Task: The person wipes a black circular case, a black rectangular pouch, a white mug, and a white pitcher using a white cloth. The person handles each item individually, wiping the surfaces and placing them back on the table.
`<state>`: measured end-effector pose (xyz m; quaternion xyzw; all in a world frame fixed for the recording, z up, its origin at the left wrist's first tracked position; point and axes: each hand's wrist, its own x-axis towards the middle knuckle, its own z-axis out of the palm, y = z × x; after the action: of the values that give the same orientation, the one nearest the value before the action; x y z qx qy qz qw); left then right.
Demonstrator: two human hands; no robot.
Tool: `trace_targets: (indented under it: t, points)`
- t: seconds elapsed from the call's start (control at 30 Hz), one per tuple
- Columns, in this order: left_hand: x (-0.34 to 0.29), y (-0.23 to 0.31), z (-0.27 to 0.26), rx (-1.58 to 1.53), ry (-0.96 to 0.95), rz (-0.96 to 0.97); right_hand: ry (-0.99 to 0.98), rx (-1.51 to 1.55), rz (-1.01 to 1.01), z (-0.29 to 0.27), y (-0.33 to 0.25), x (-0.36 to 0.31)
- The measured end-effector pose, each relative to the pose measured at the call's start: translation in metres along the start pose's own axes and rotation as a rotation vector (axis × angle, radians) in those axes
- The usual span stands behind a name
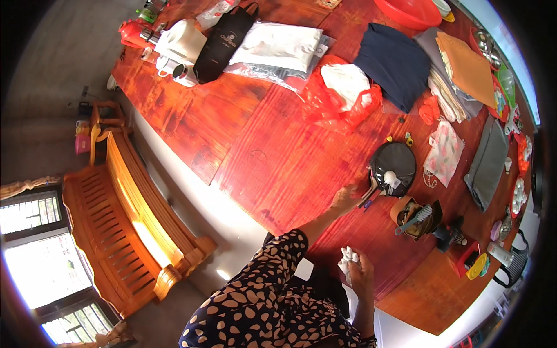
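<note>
My left hand (346, 199) is stretched out low over the red wooden table, its fingers extended beside several slim pen-like items (369, 196). Those lie against a round black case (400, 158), which has a small white rounded object (391, 177) on it. Close to my body, at the table's near edge, my right hand (363, 271) is closed around a lumpy white bundle (348, 260); its exact kind is too small to make out. To the right of the pens stands a brown holder (406, 216) with a blue-grey comb or brush (414, 220) across it.
Folded dark blue cloth (394, 64), orange cloth (471, 66) and a red plastic bag (331, 116) lie farther off. A floral pouch (444, 152) and grey folded case (486, 165) are at right. A black bag (225, 43) and white jug (181, 42) stand far left. A wooden bench (125, 223) is left of the table.
</note>
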<state>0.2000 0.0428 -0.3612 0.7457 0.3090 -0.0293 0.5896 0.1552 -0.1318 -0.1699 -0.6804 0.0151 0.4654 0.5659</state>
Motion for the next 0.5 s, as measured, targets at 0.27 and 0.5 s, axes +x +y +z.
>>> trace_targets:
  t: [0.27,0.5]
  points:
    - [-0.067,-0.105,-0.144,0.055,-0.035,-0.169,0.060,-0.091,-0.084,0.129,-0.025,0.008]
    - [-0.091,-0.116,-0.286,-0.066,0.042,-0.234,-0.074,-0.250,-0.182,0.254,-0.034,0.026]
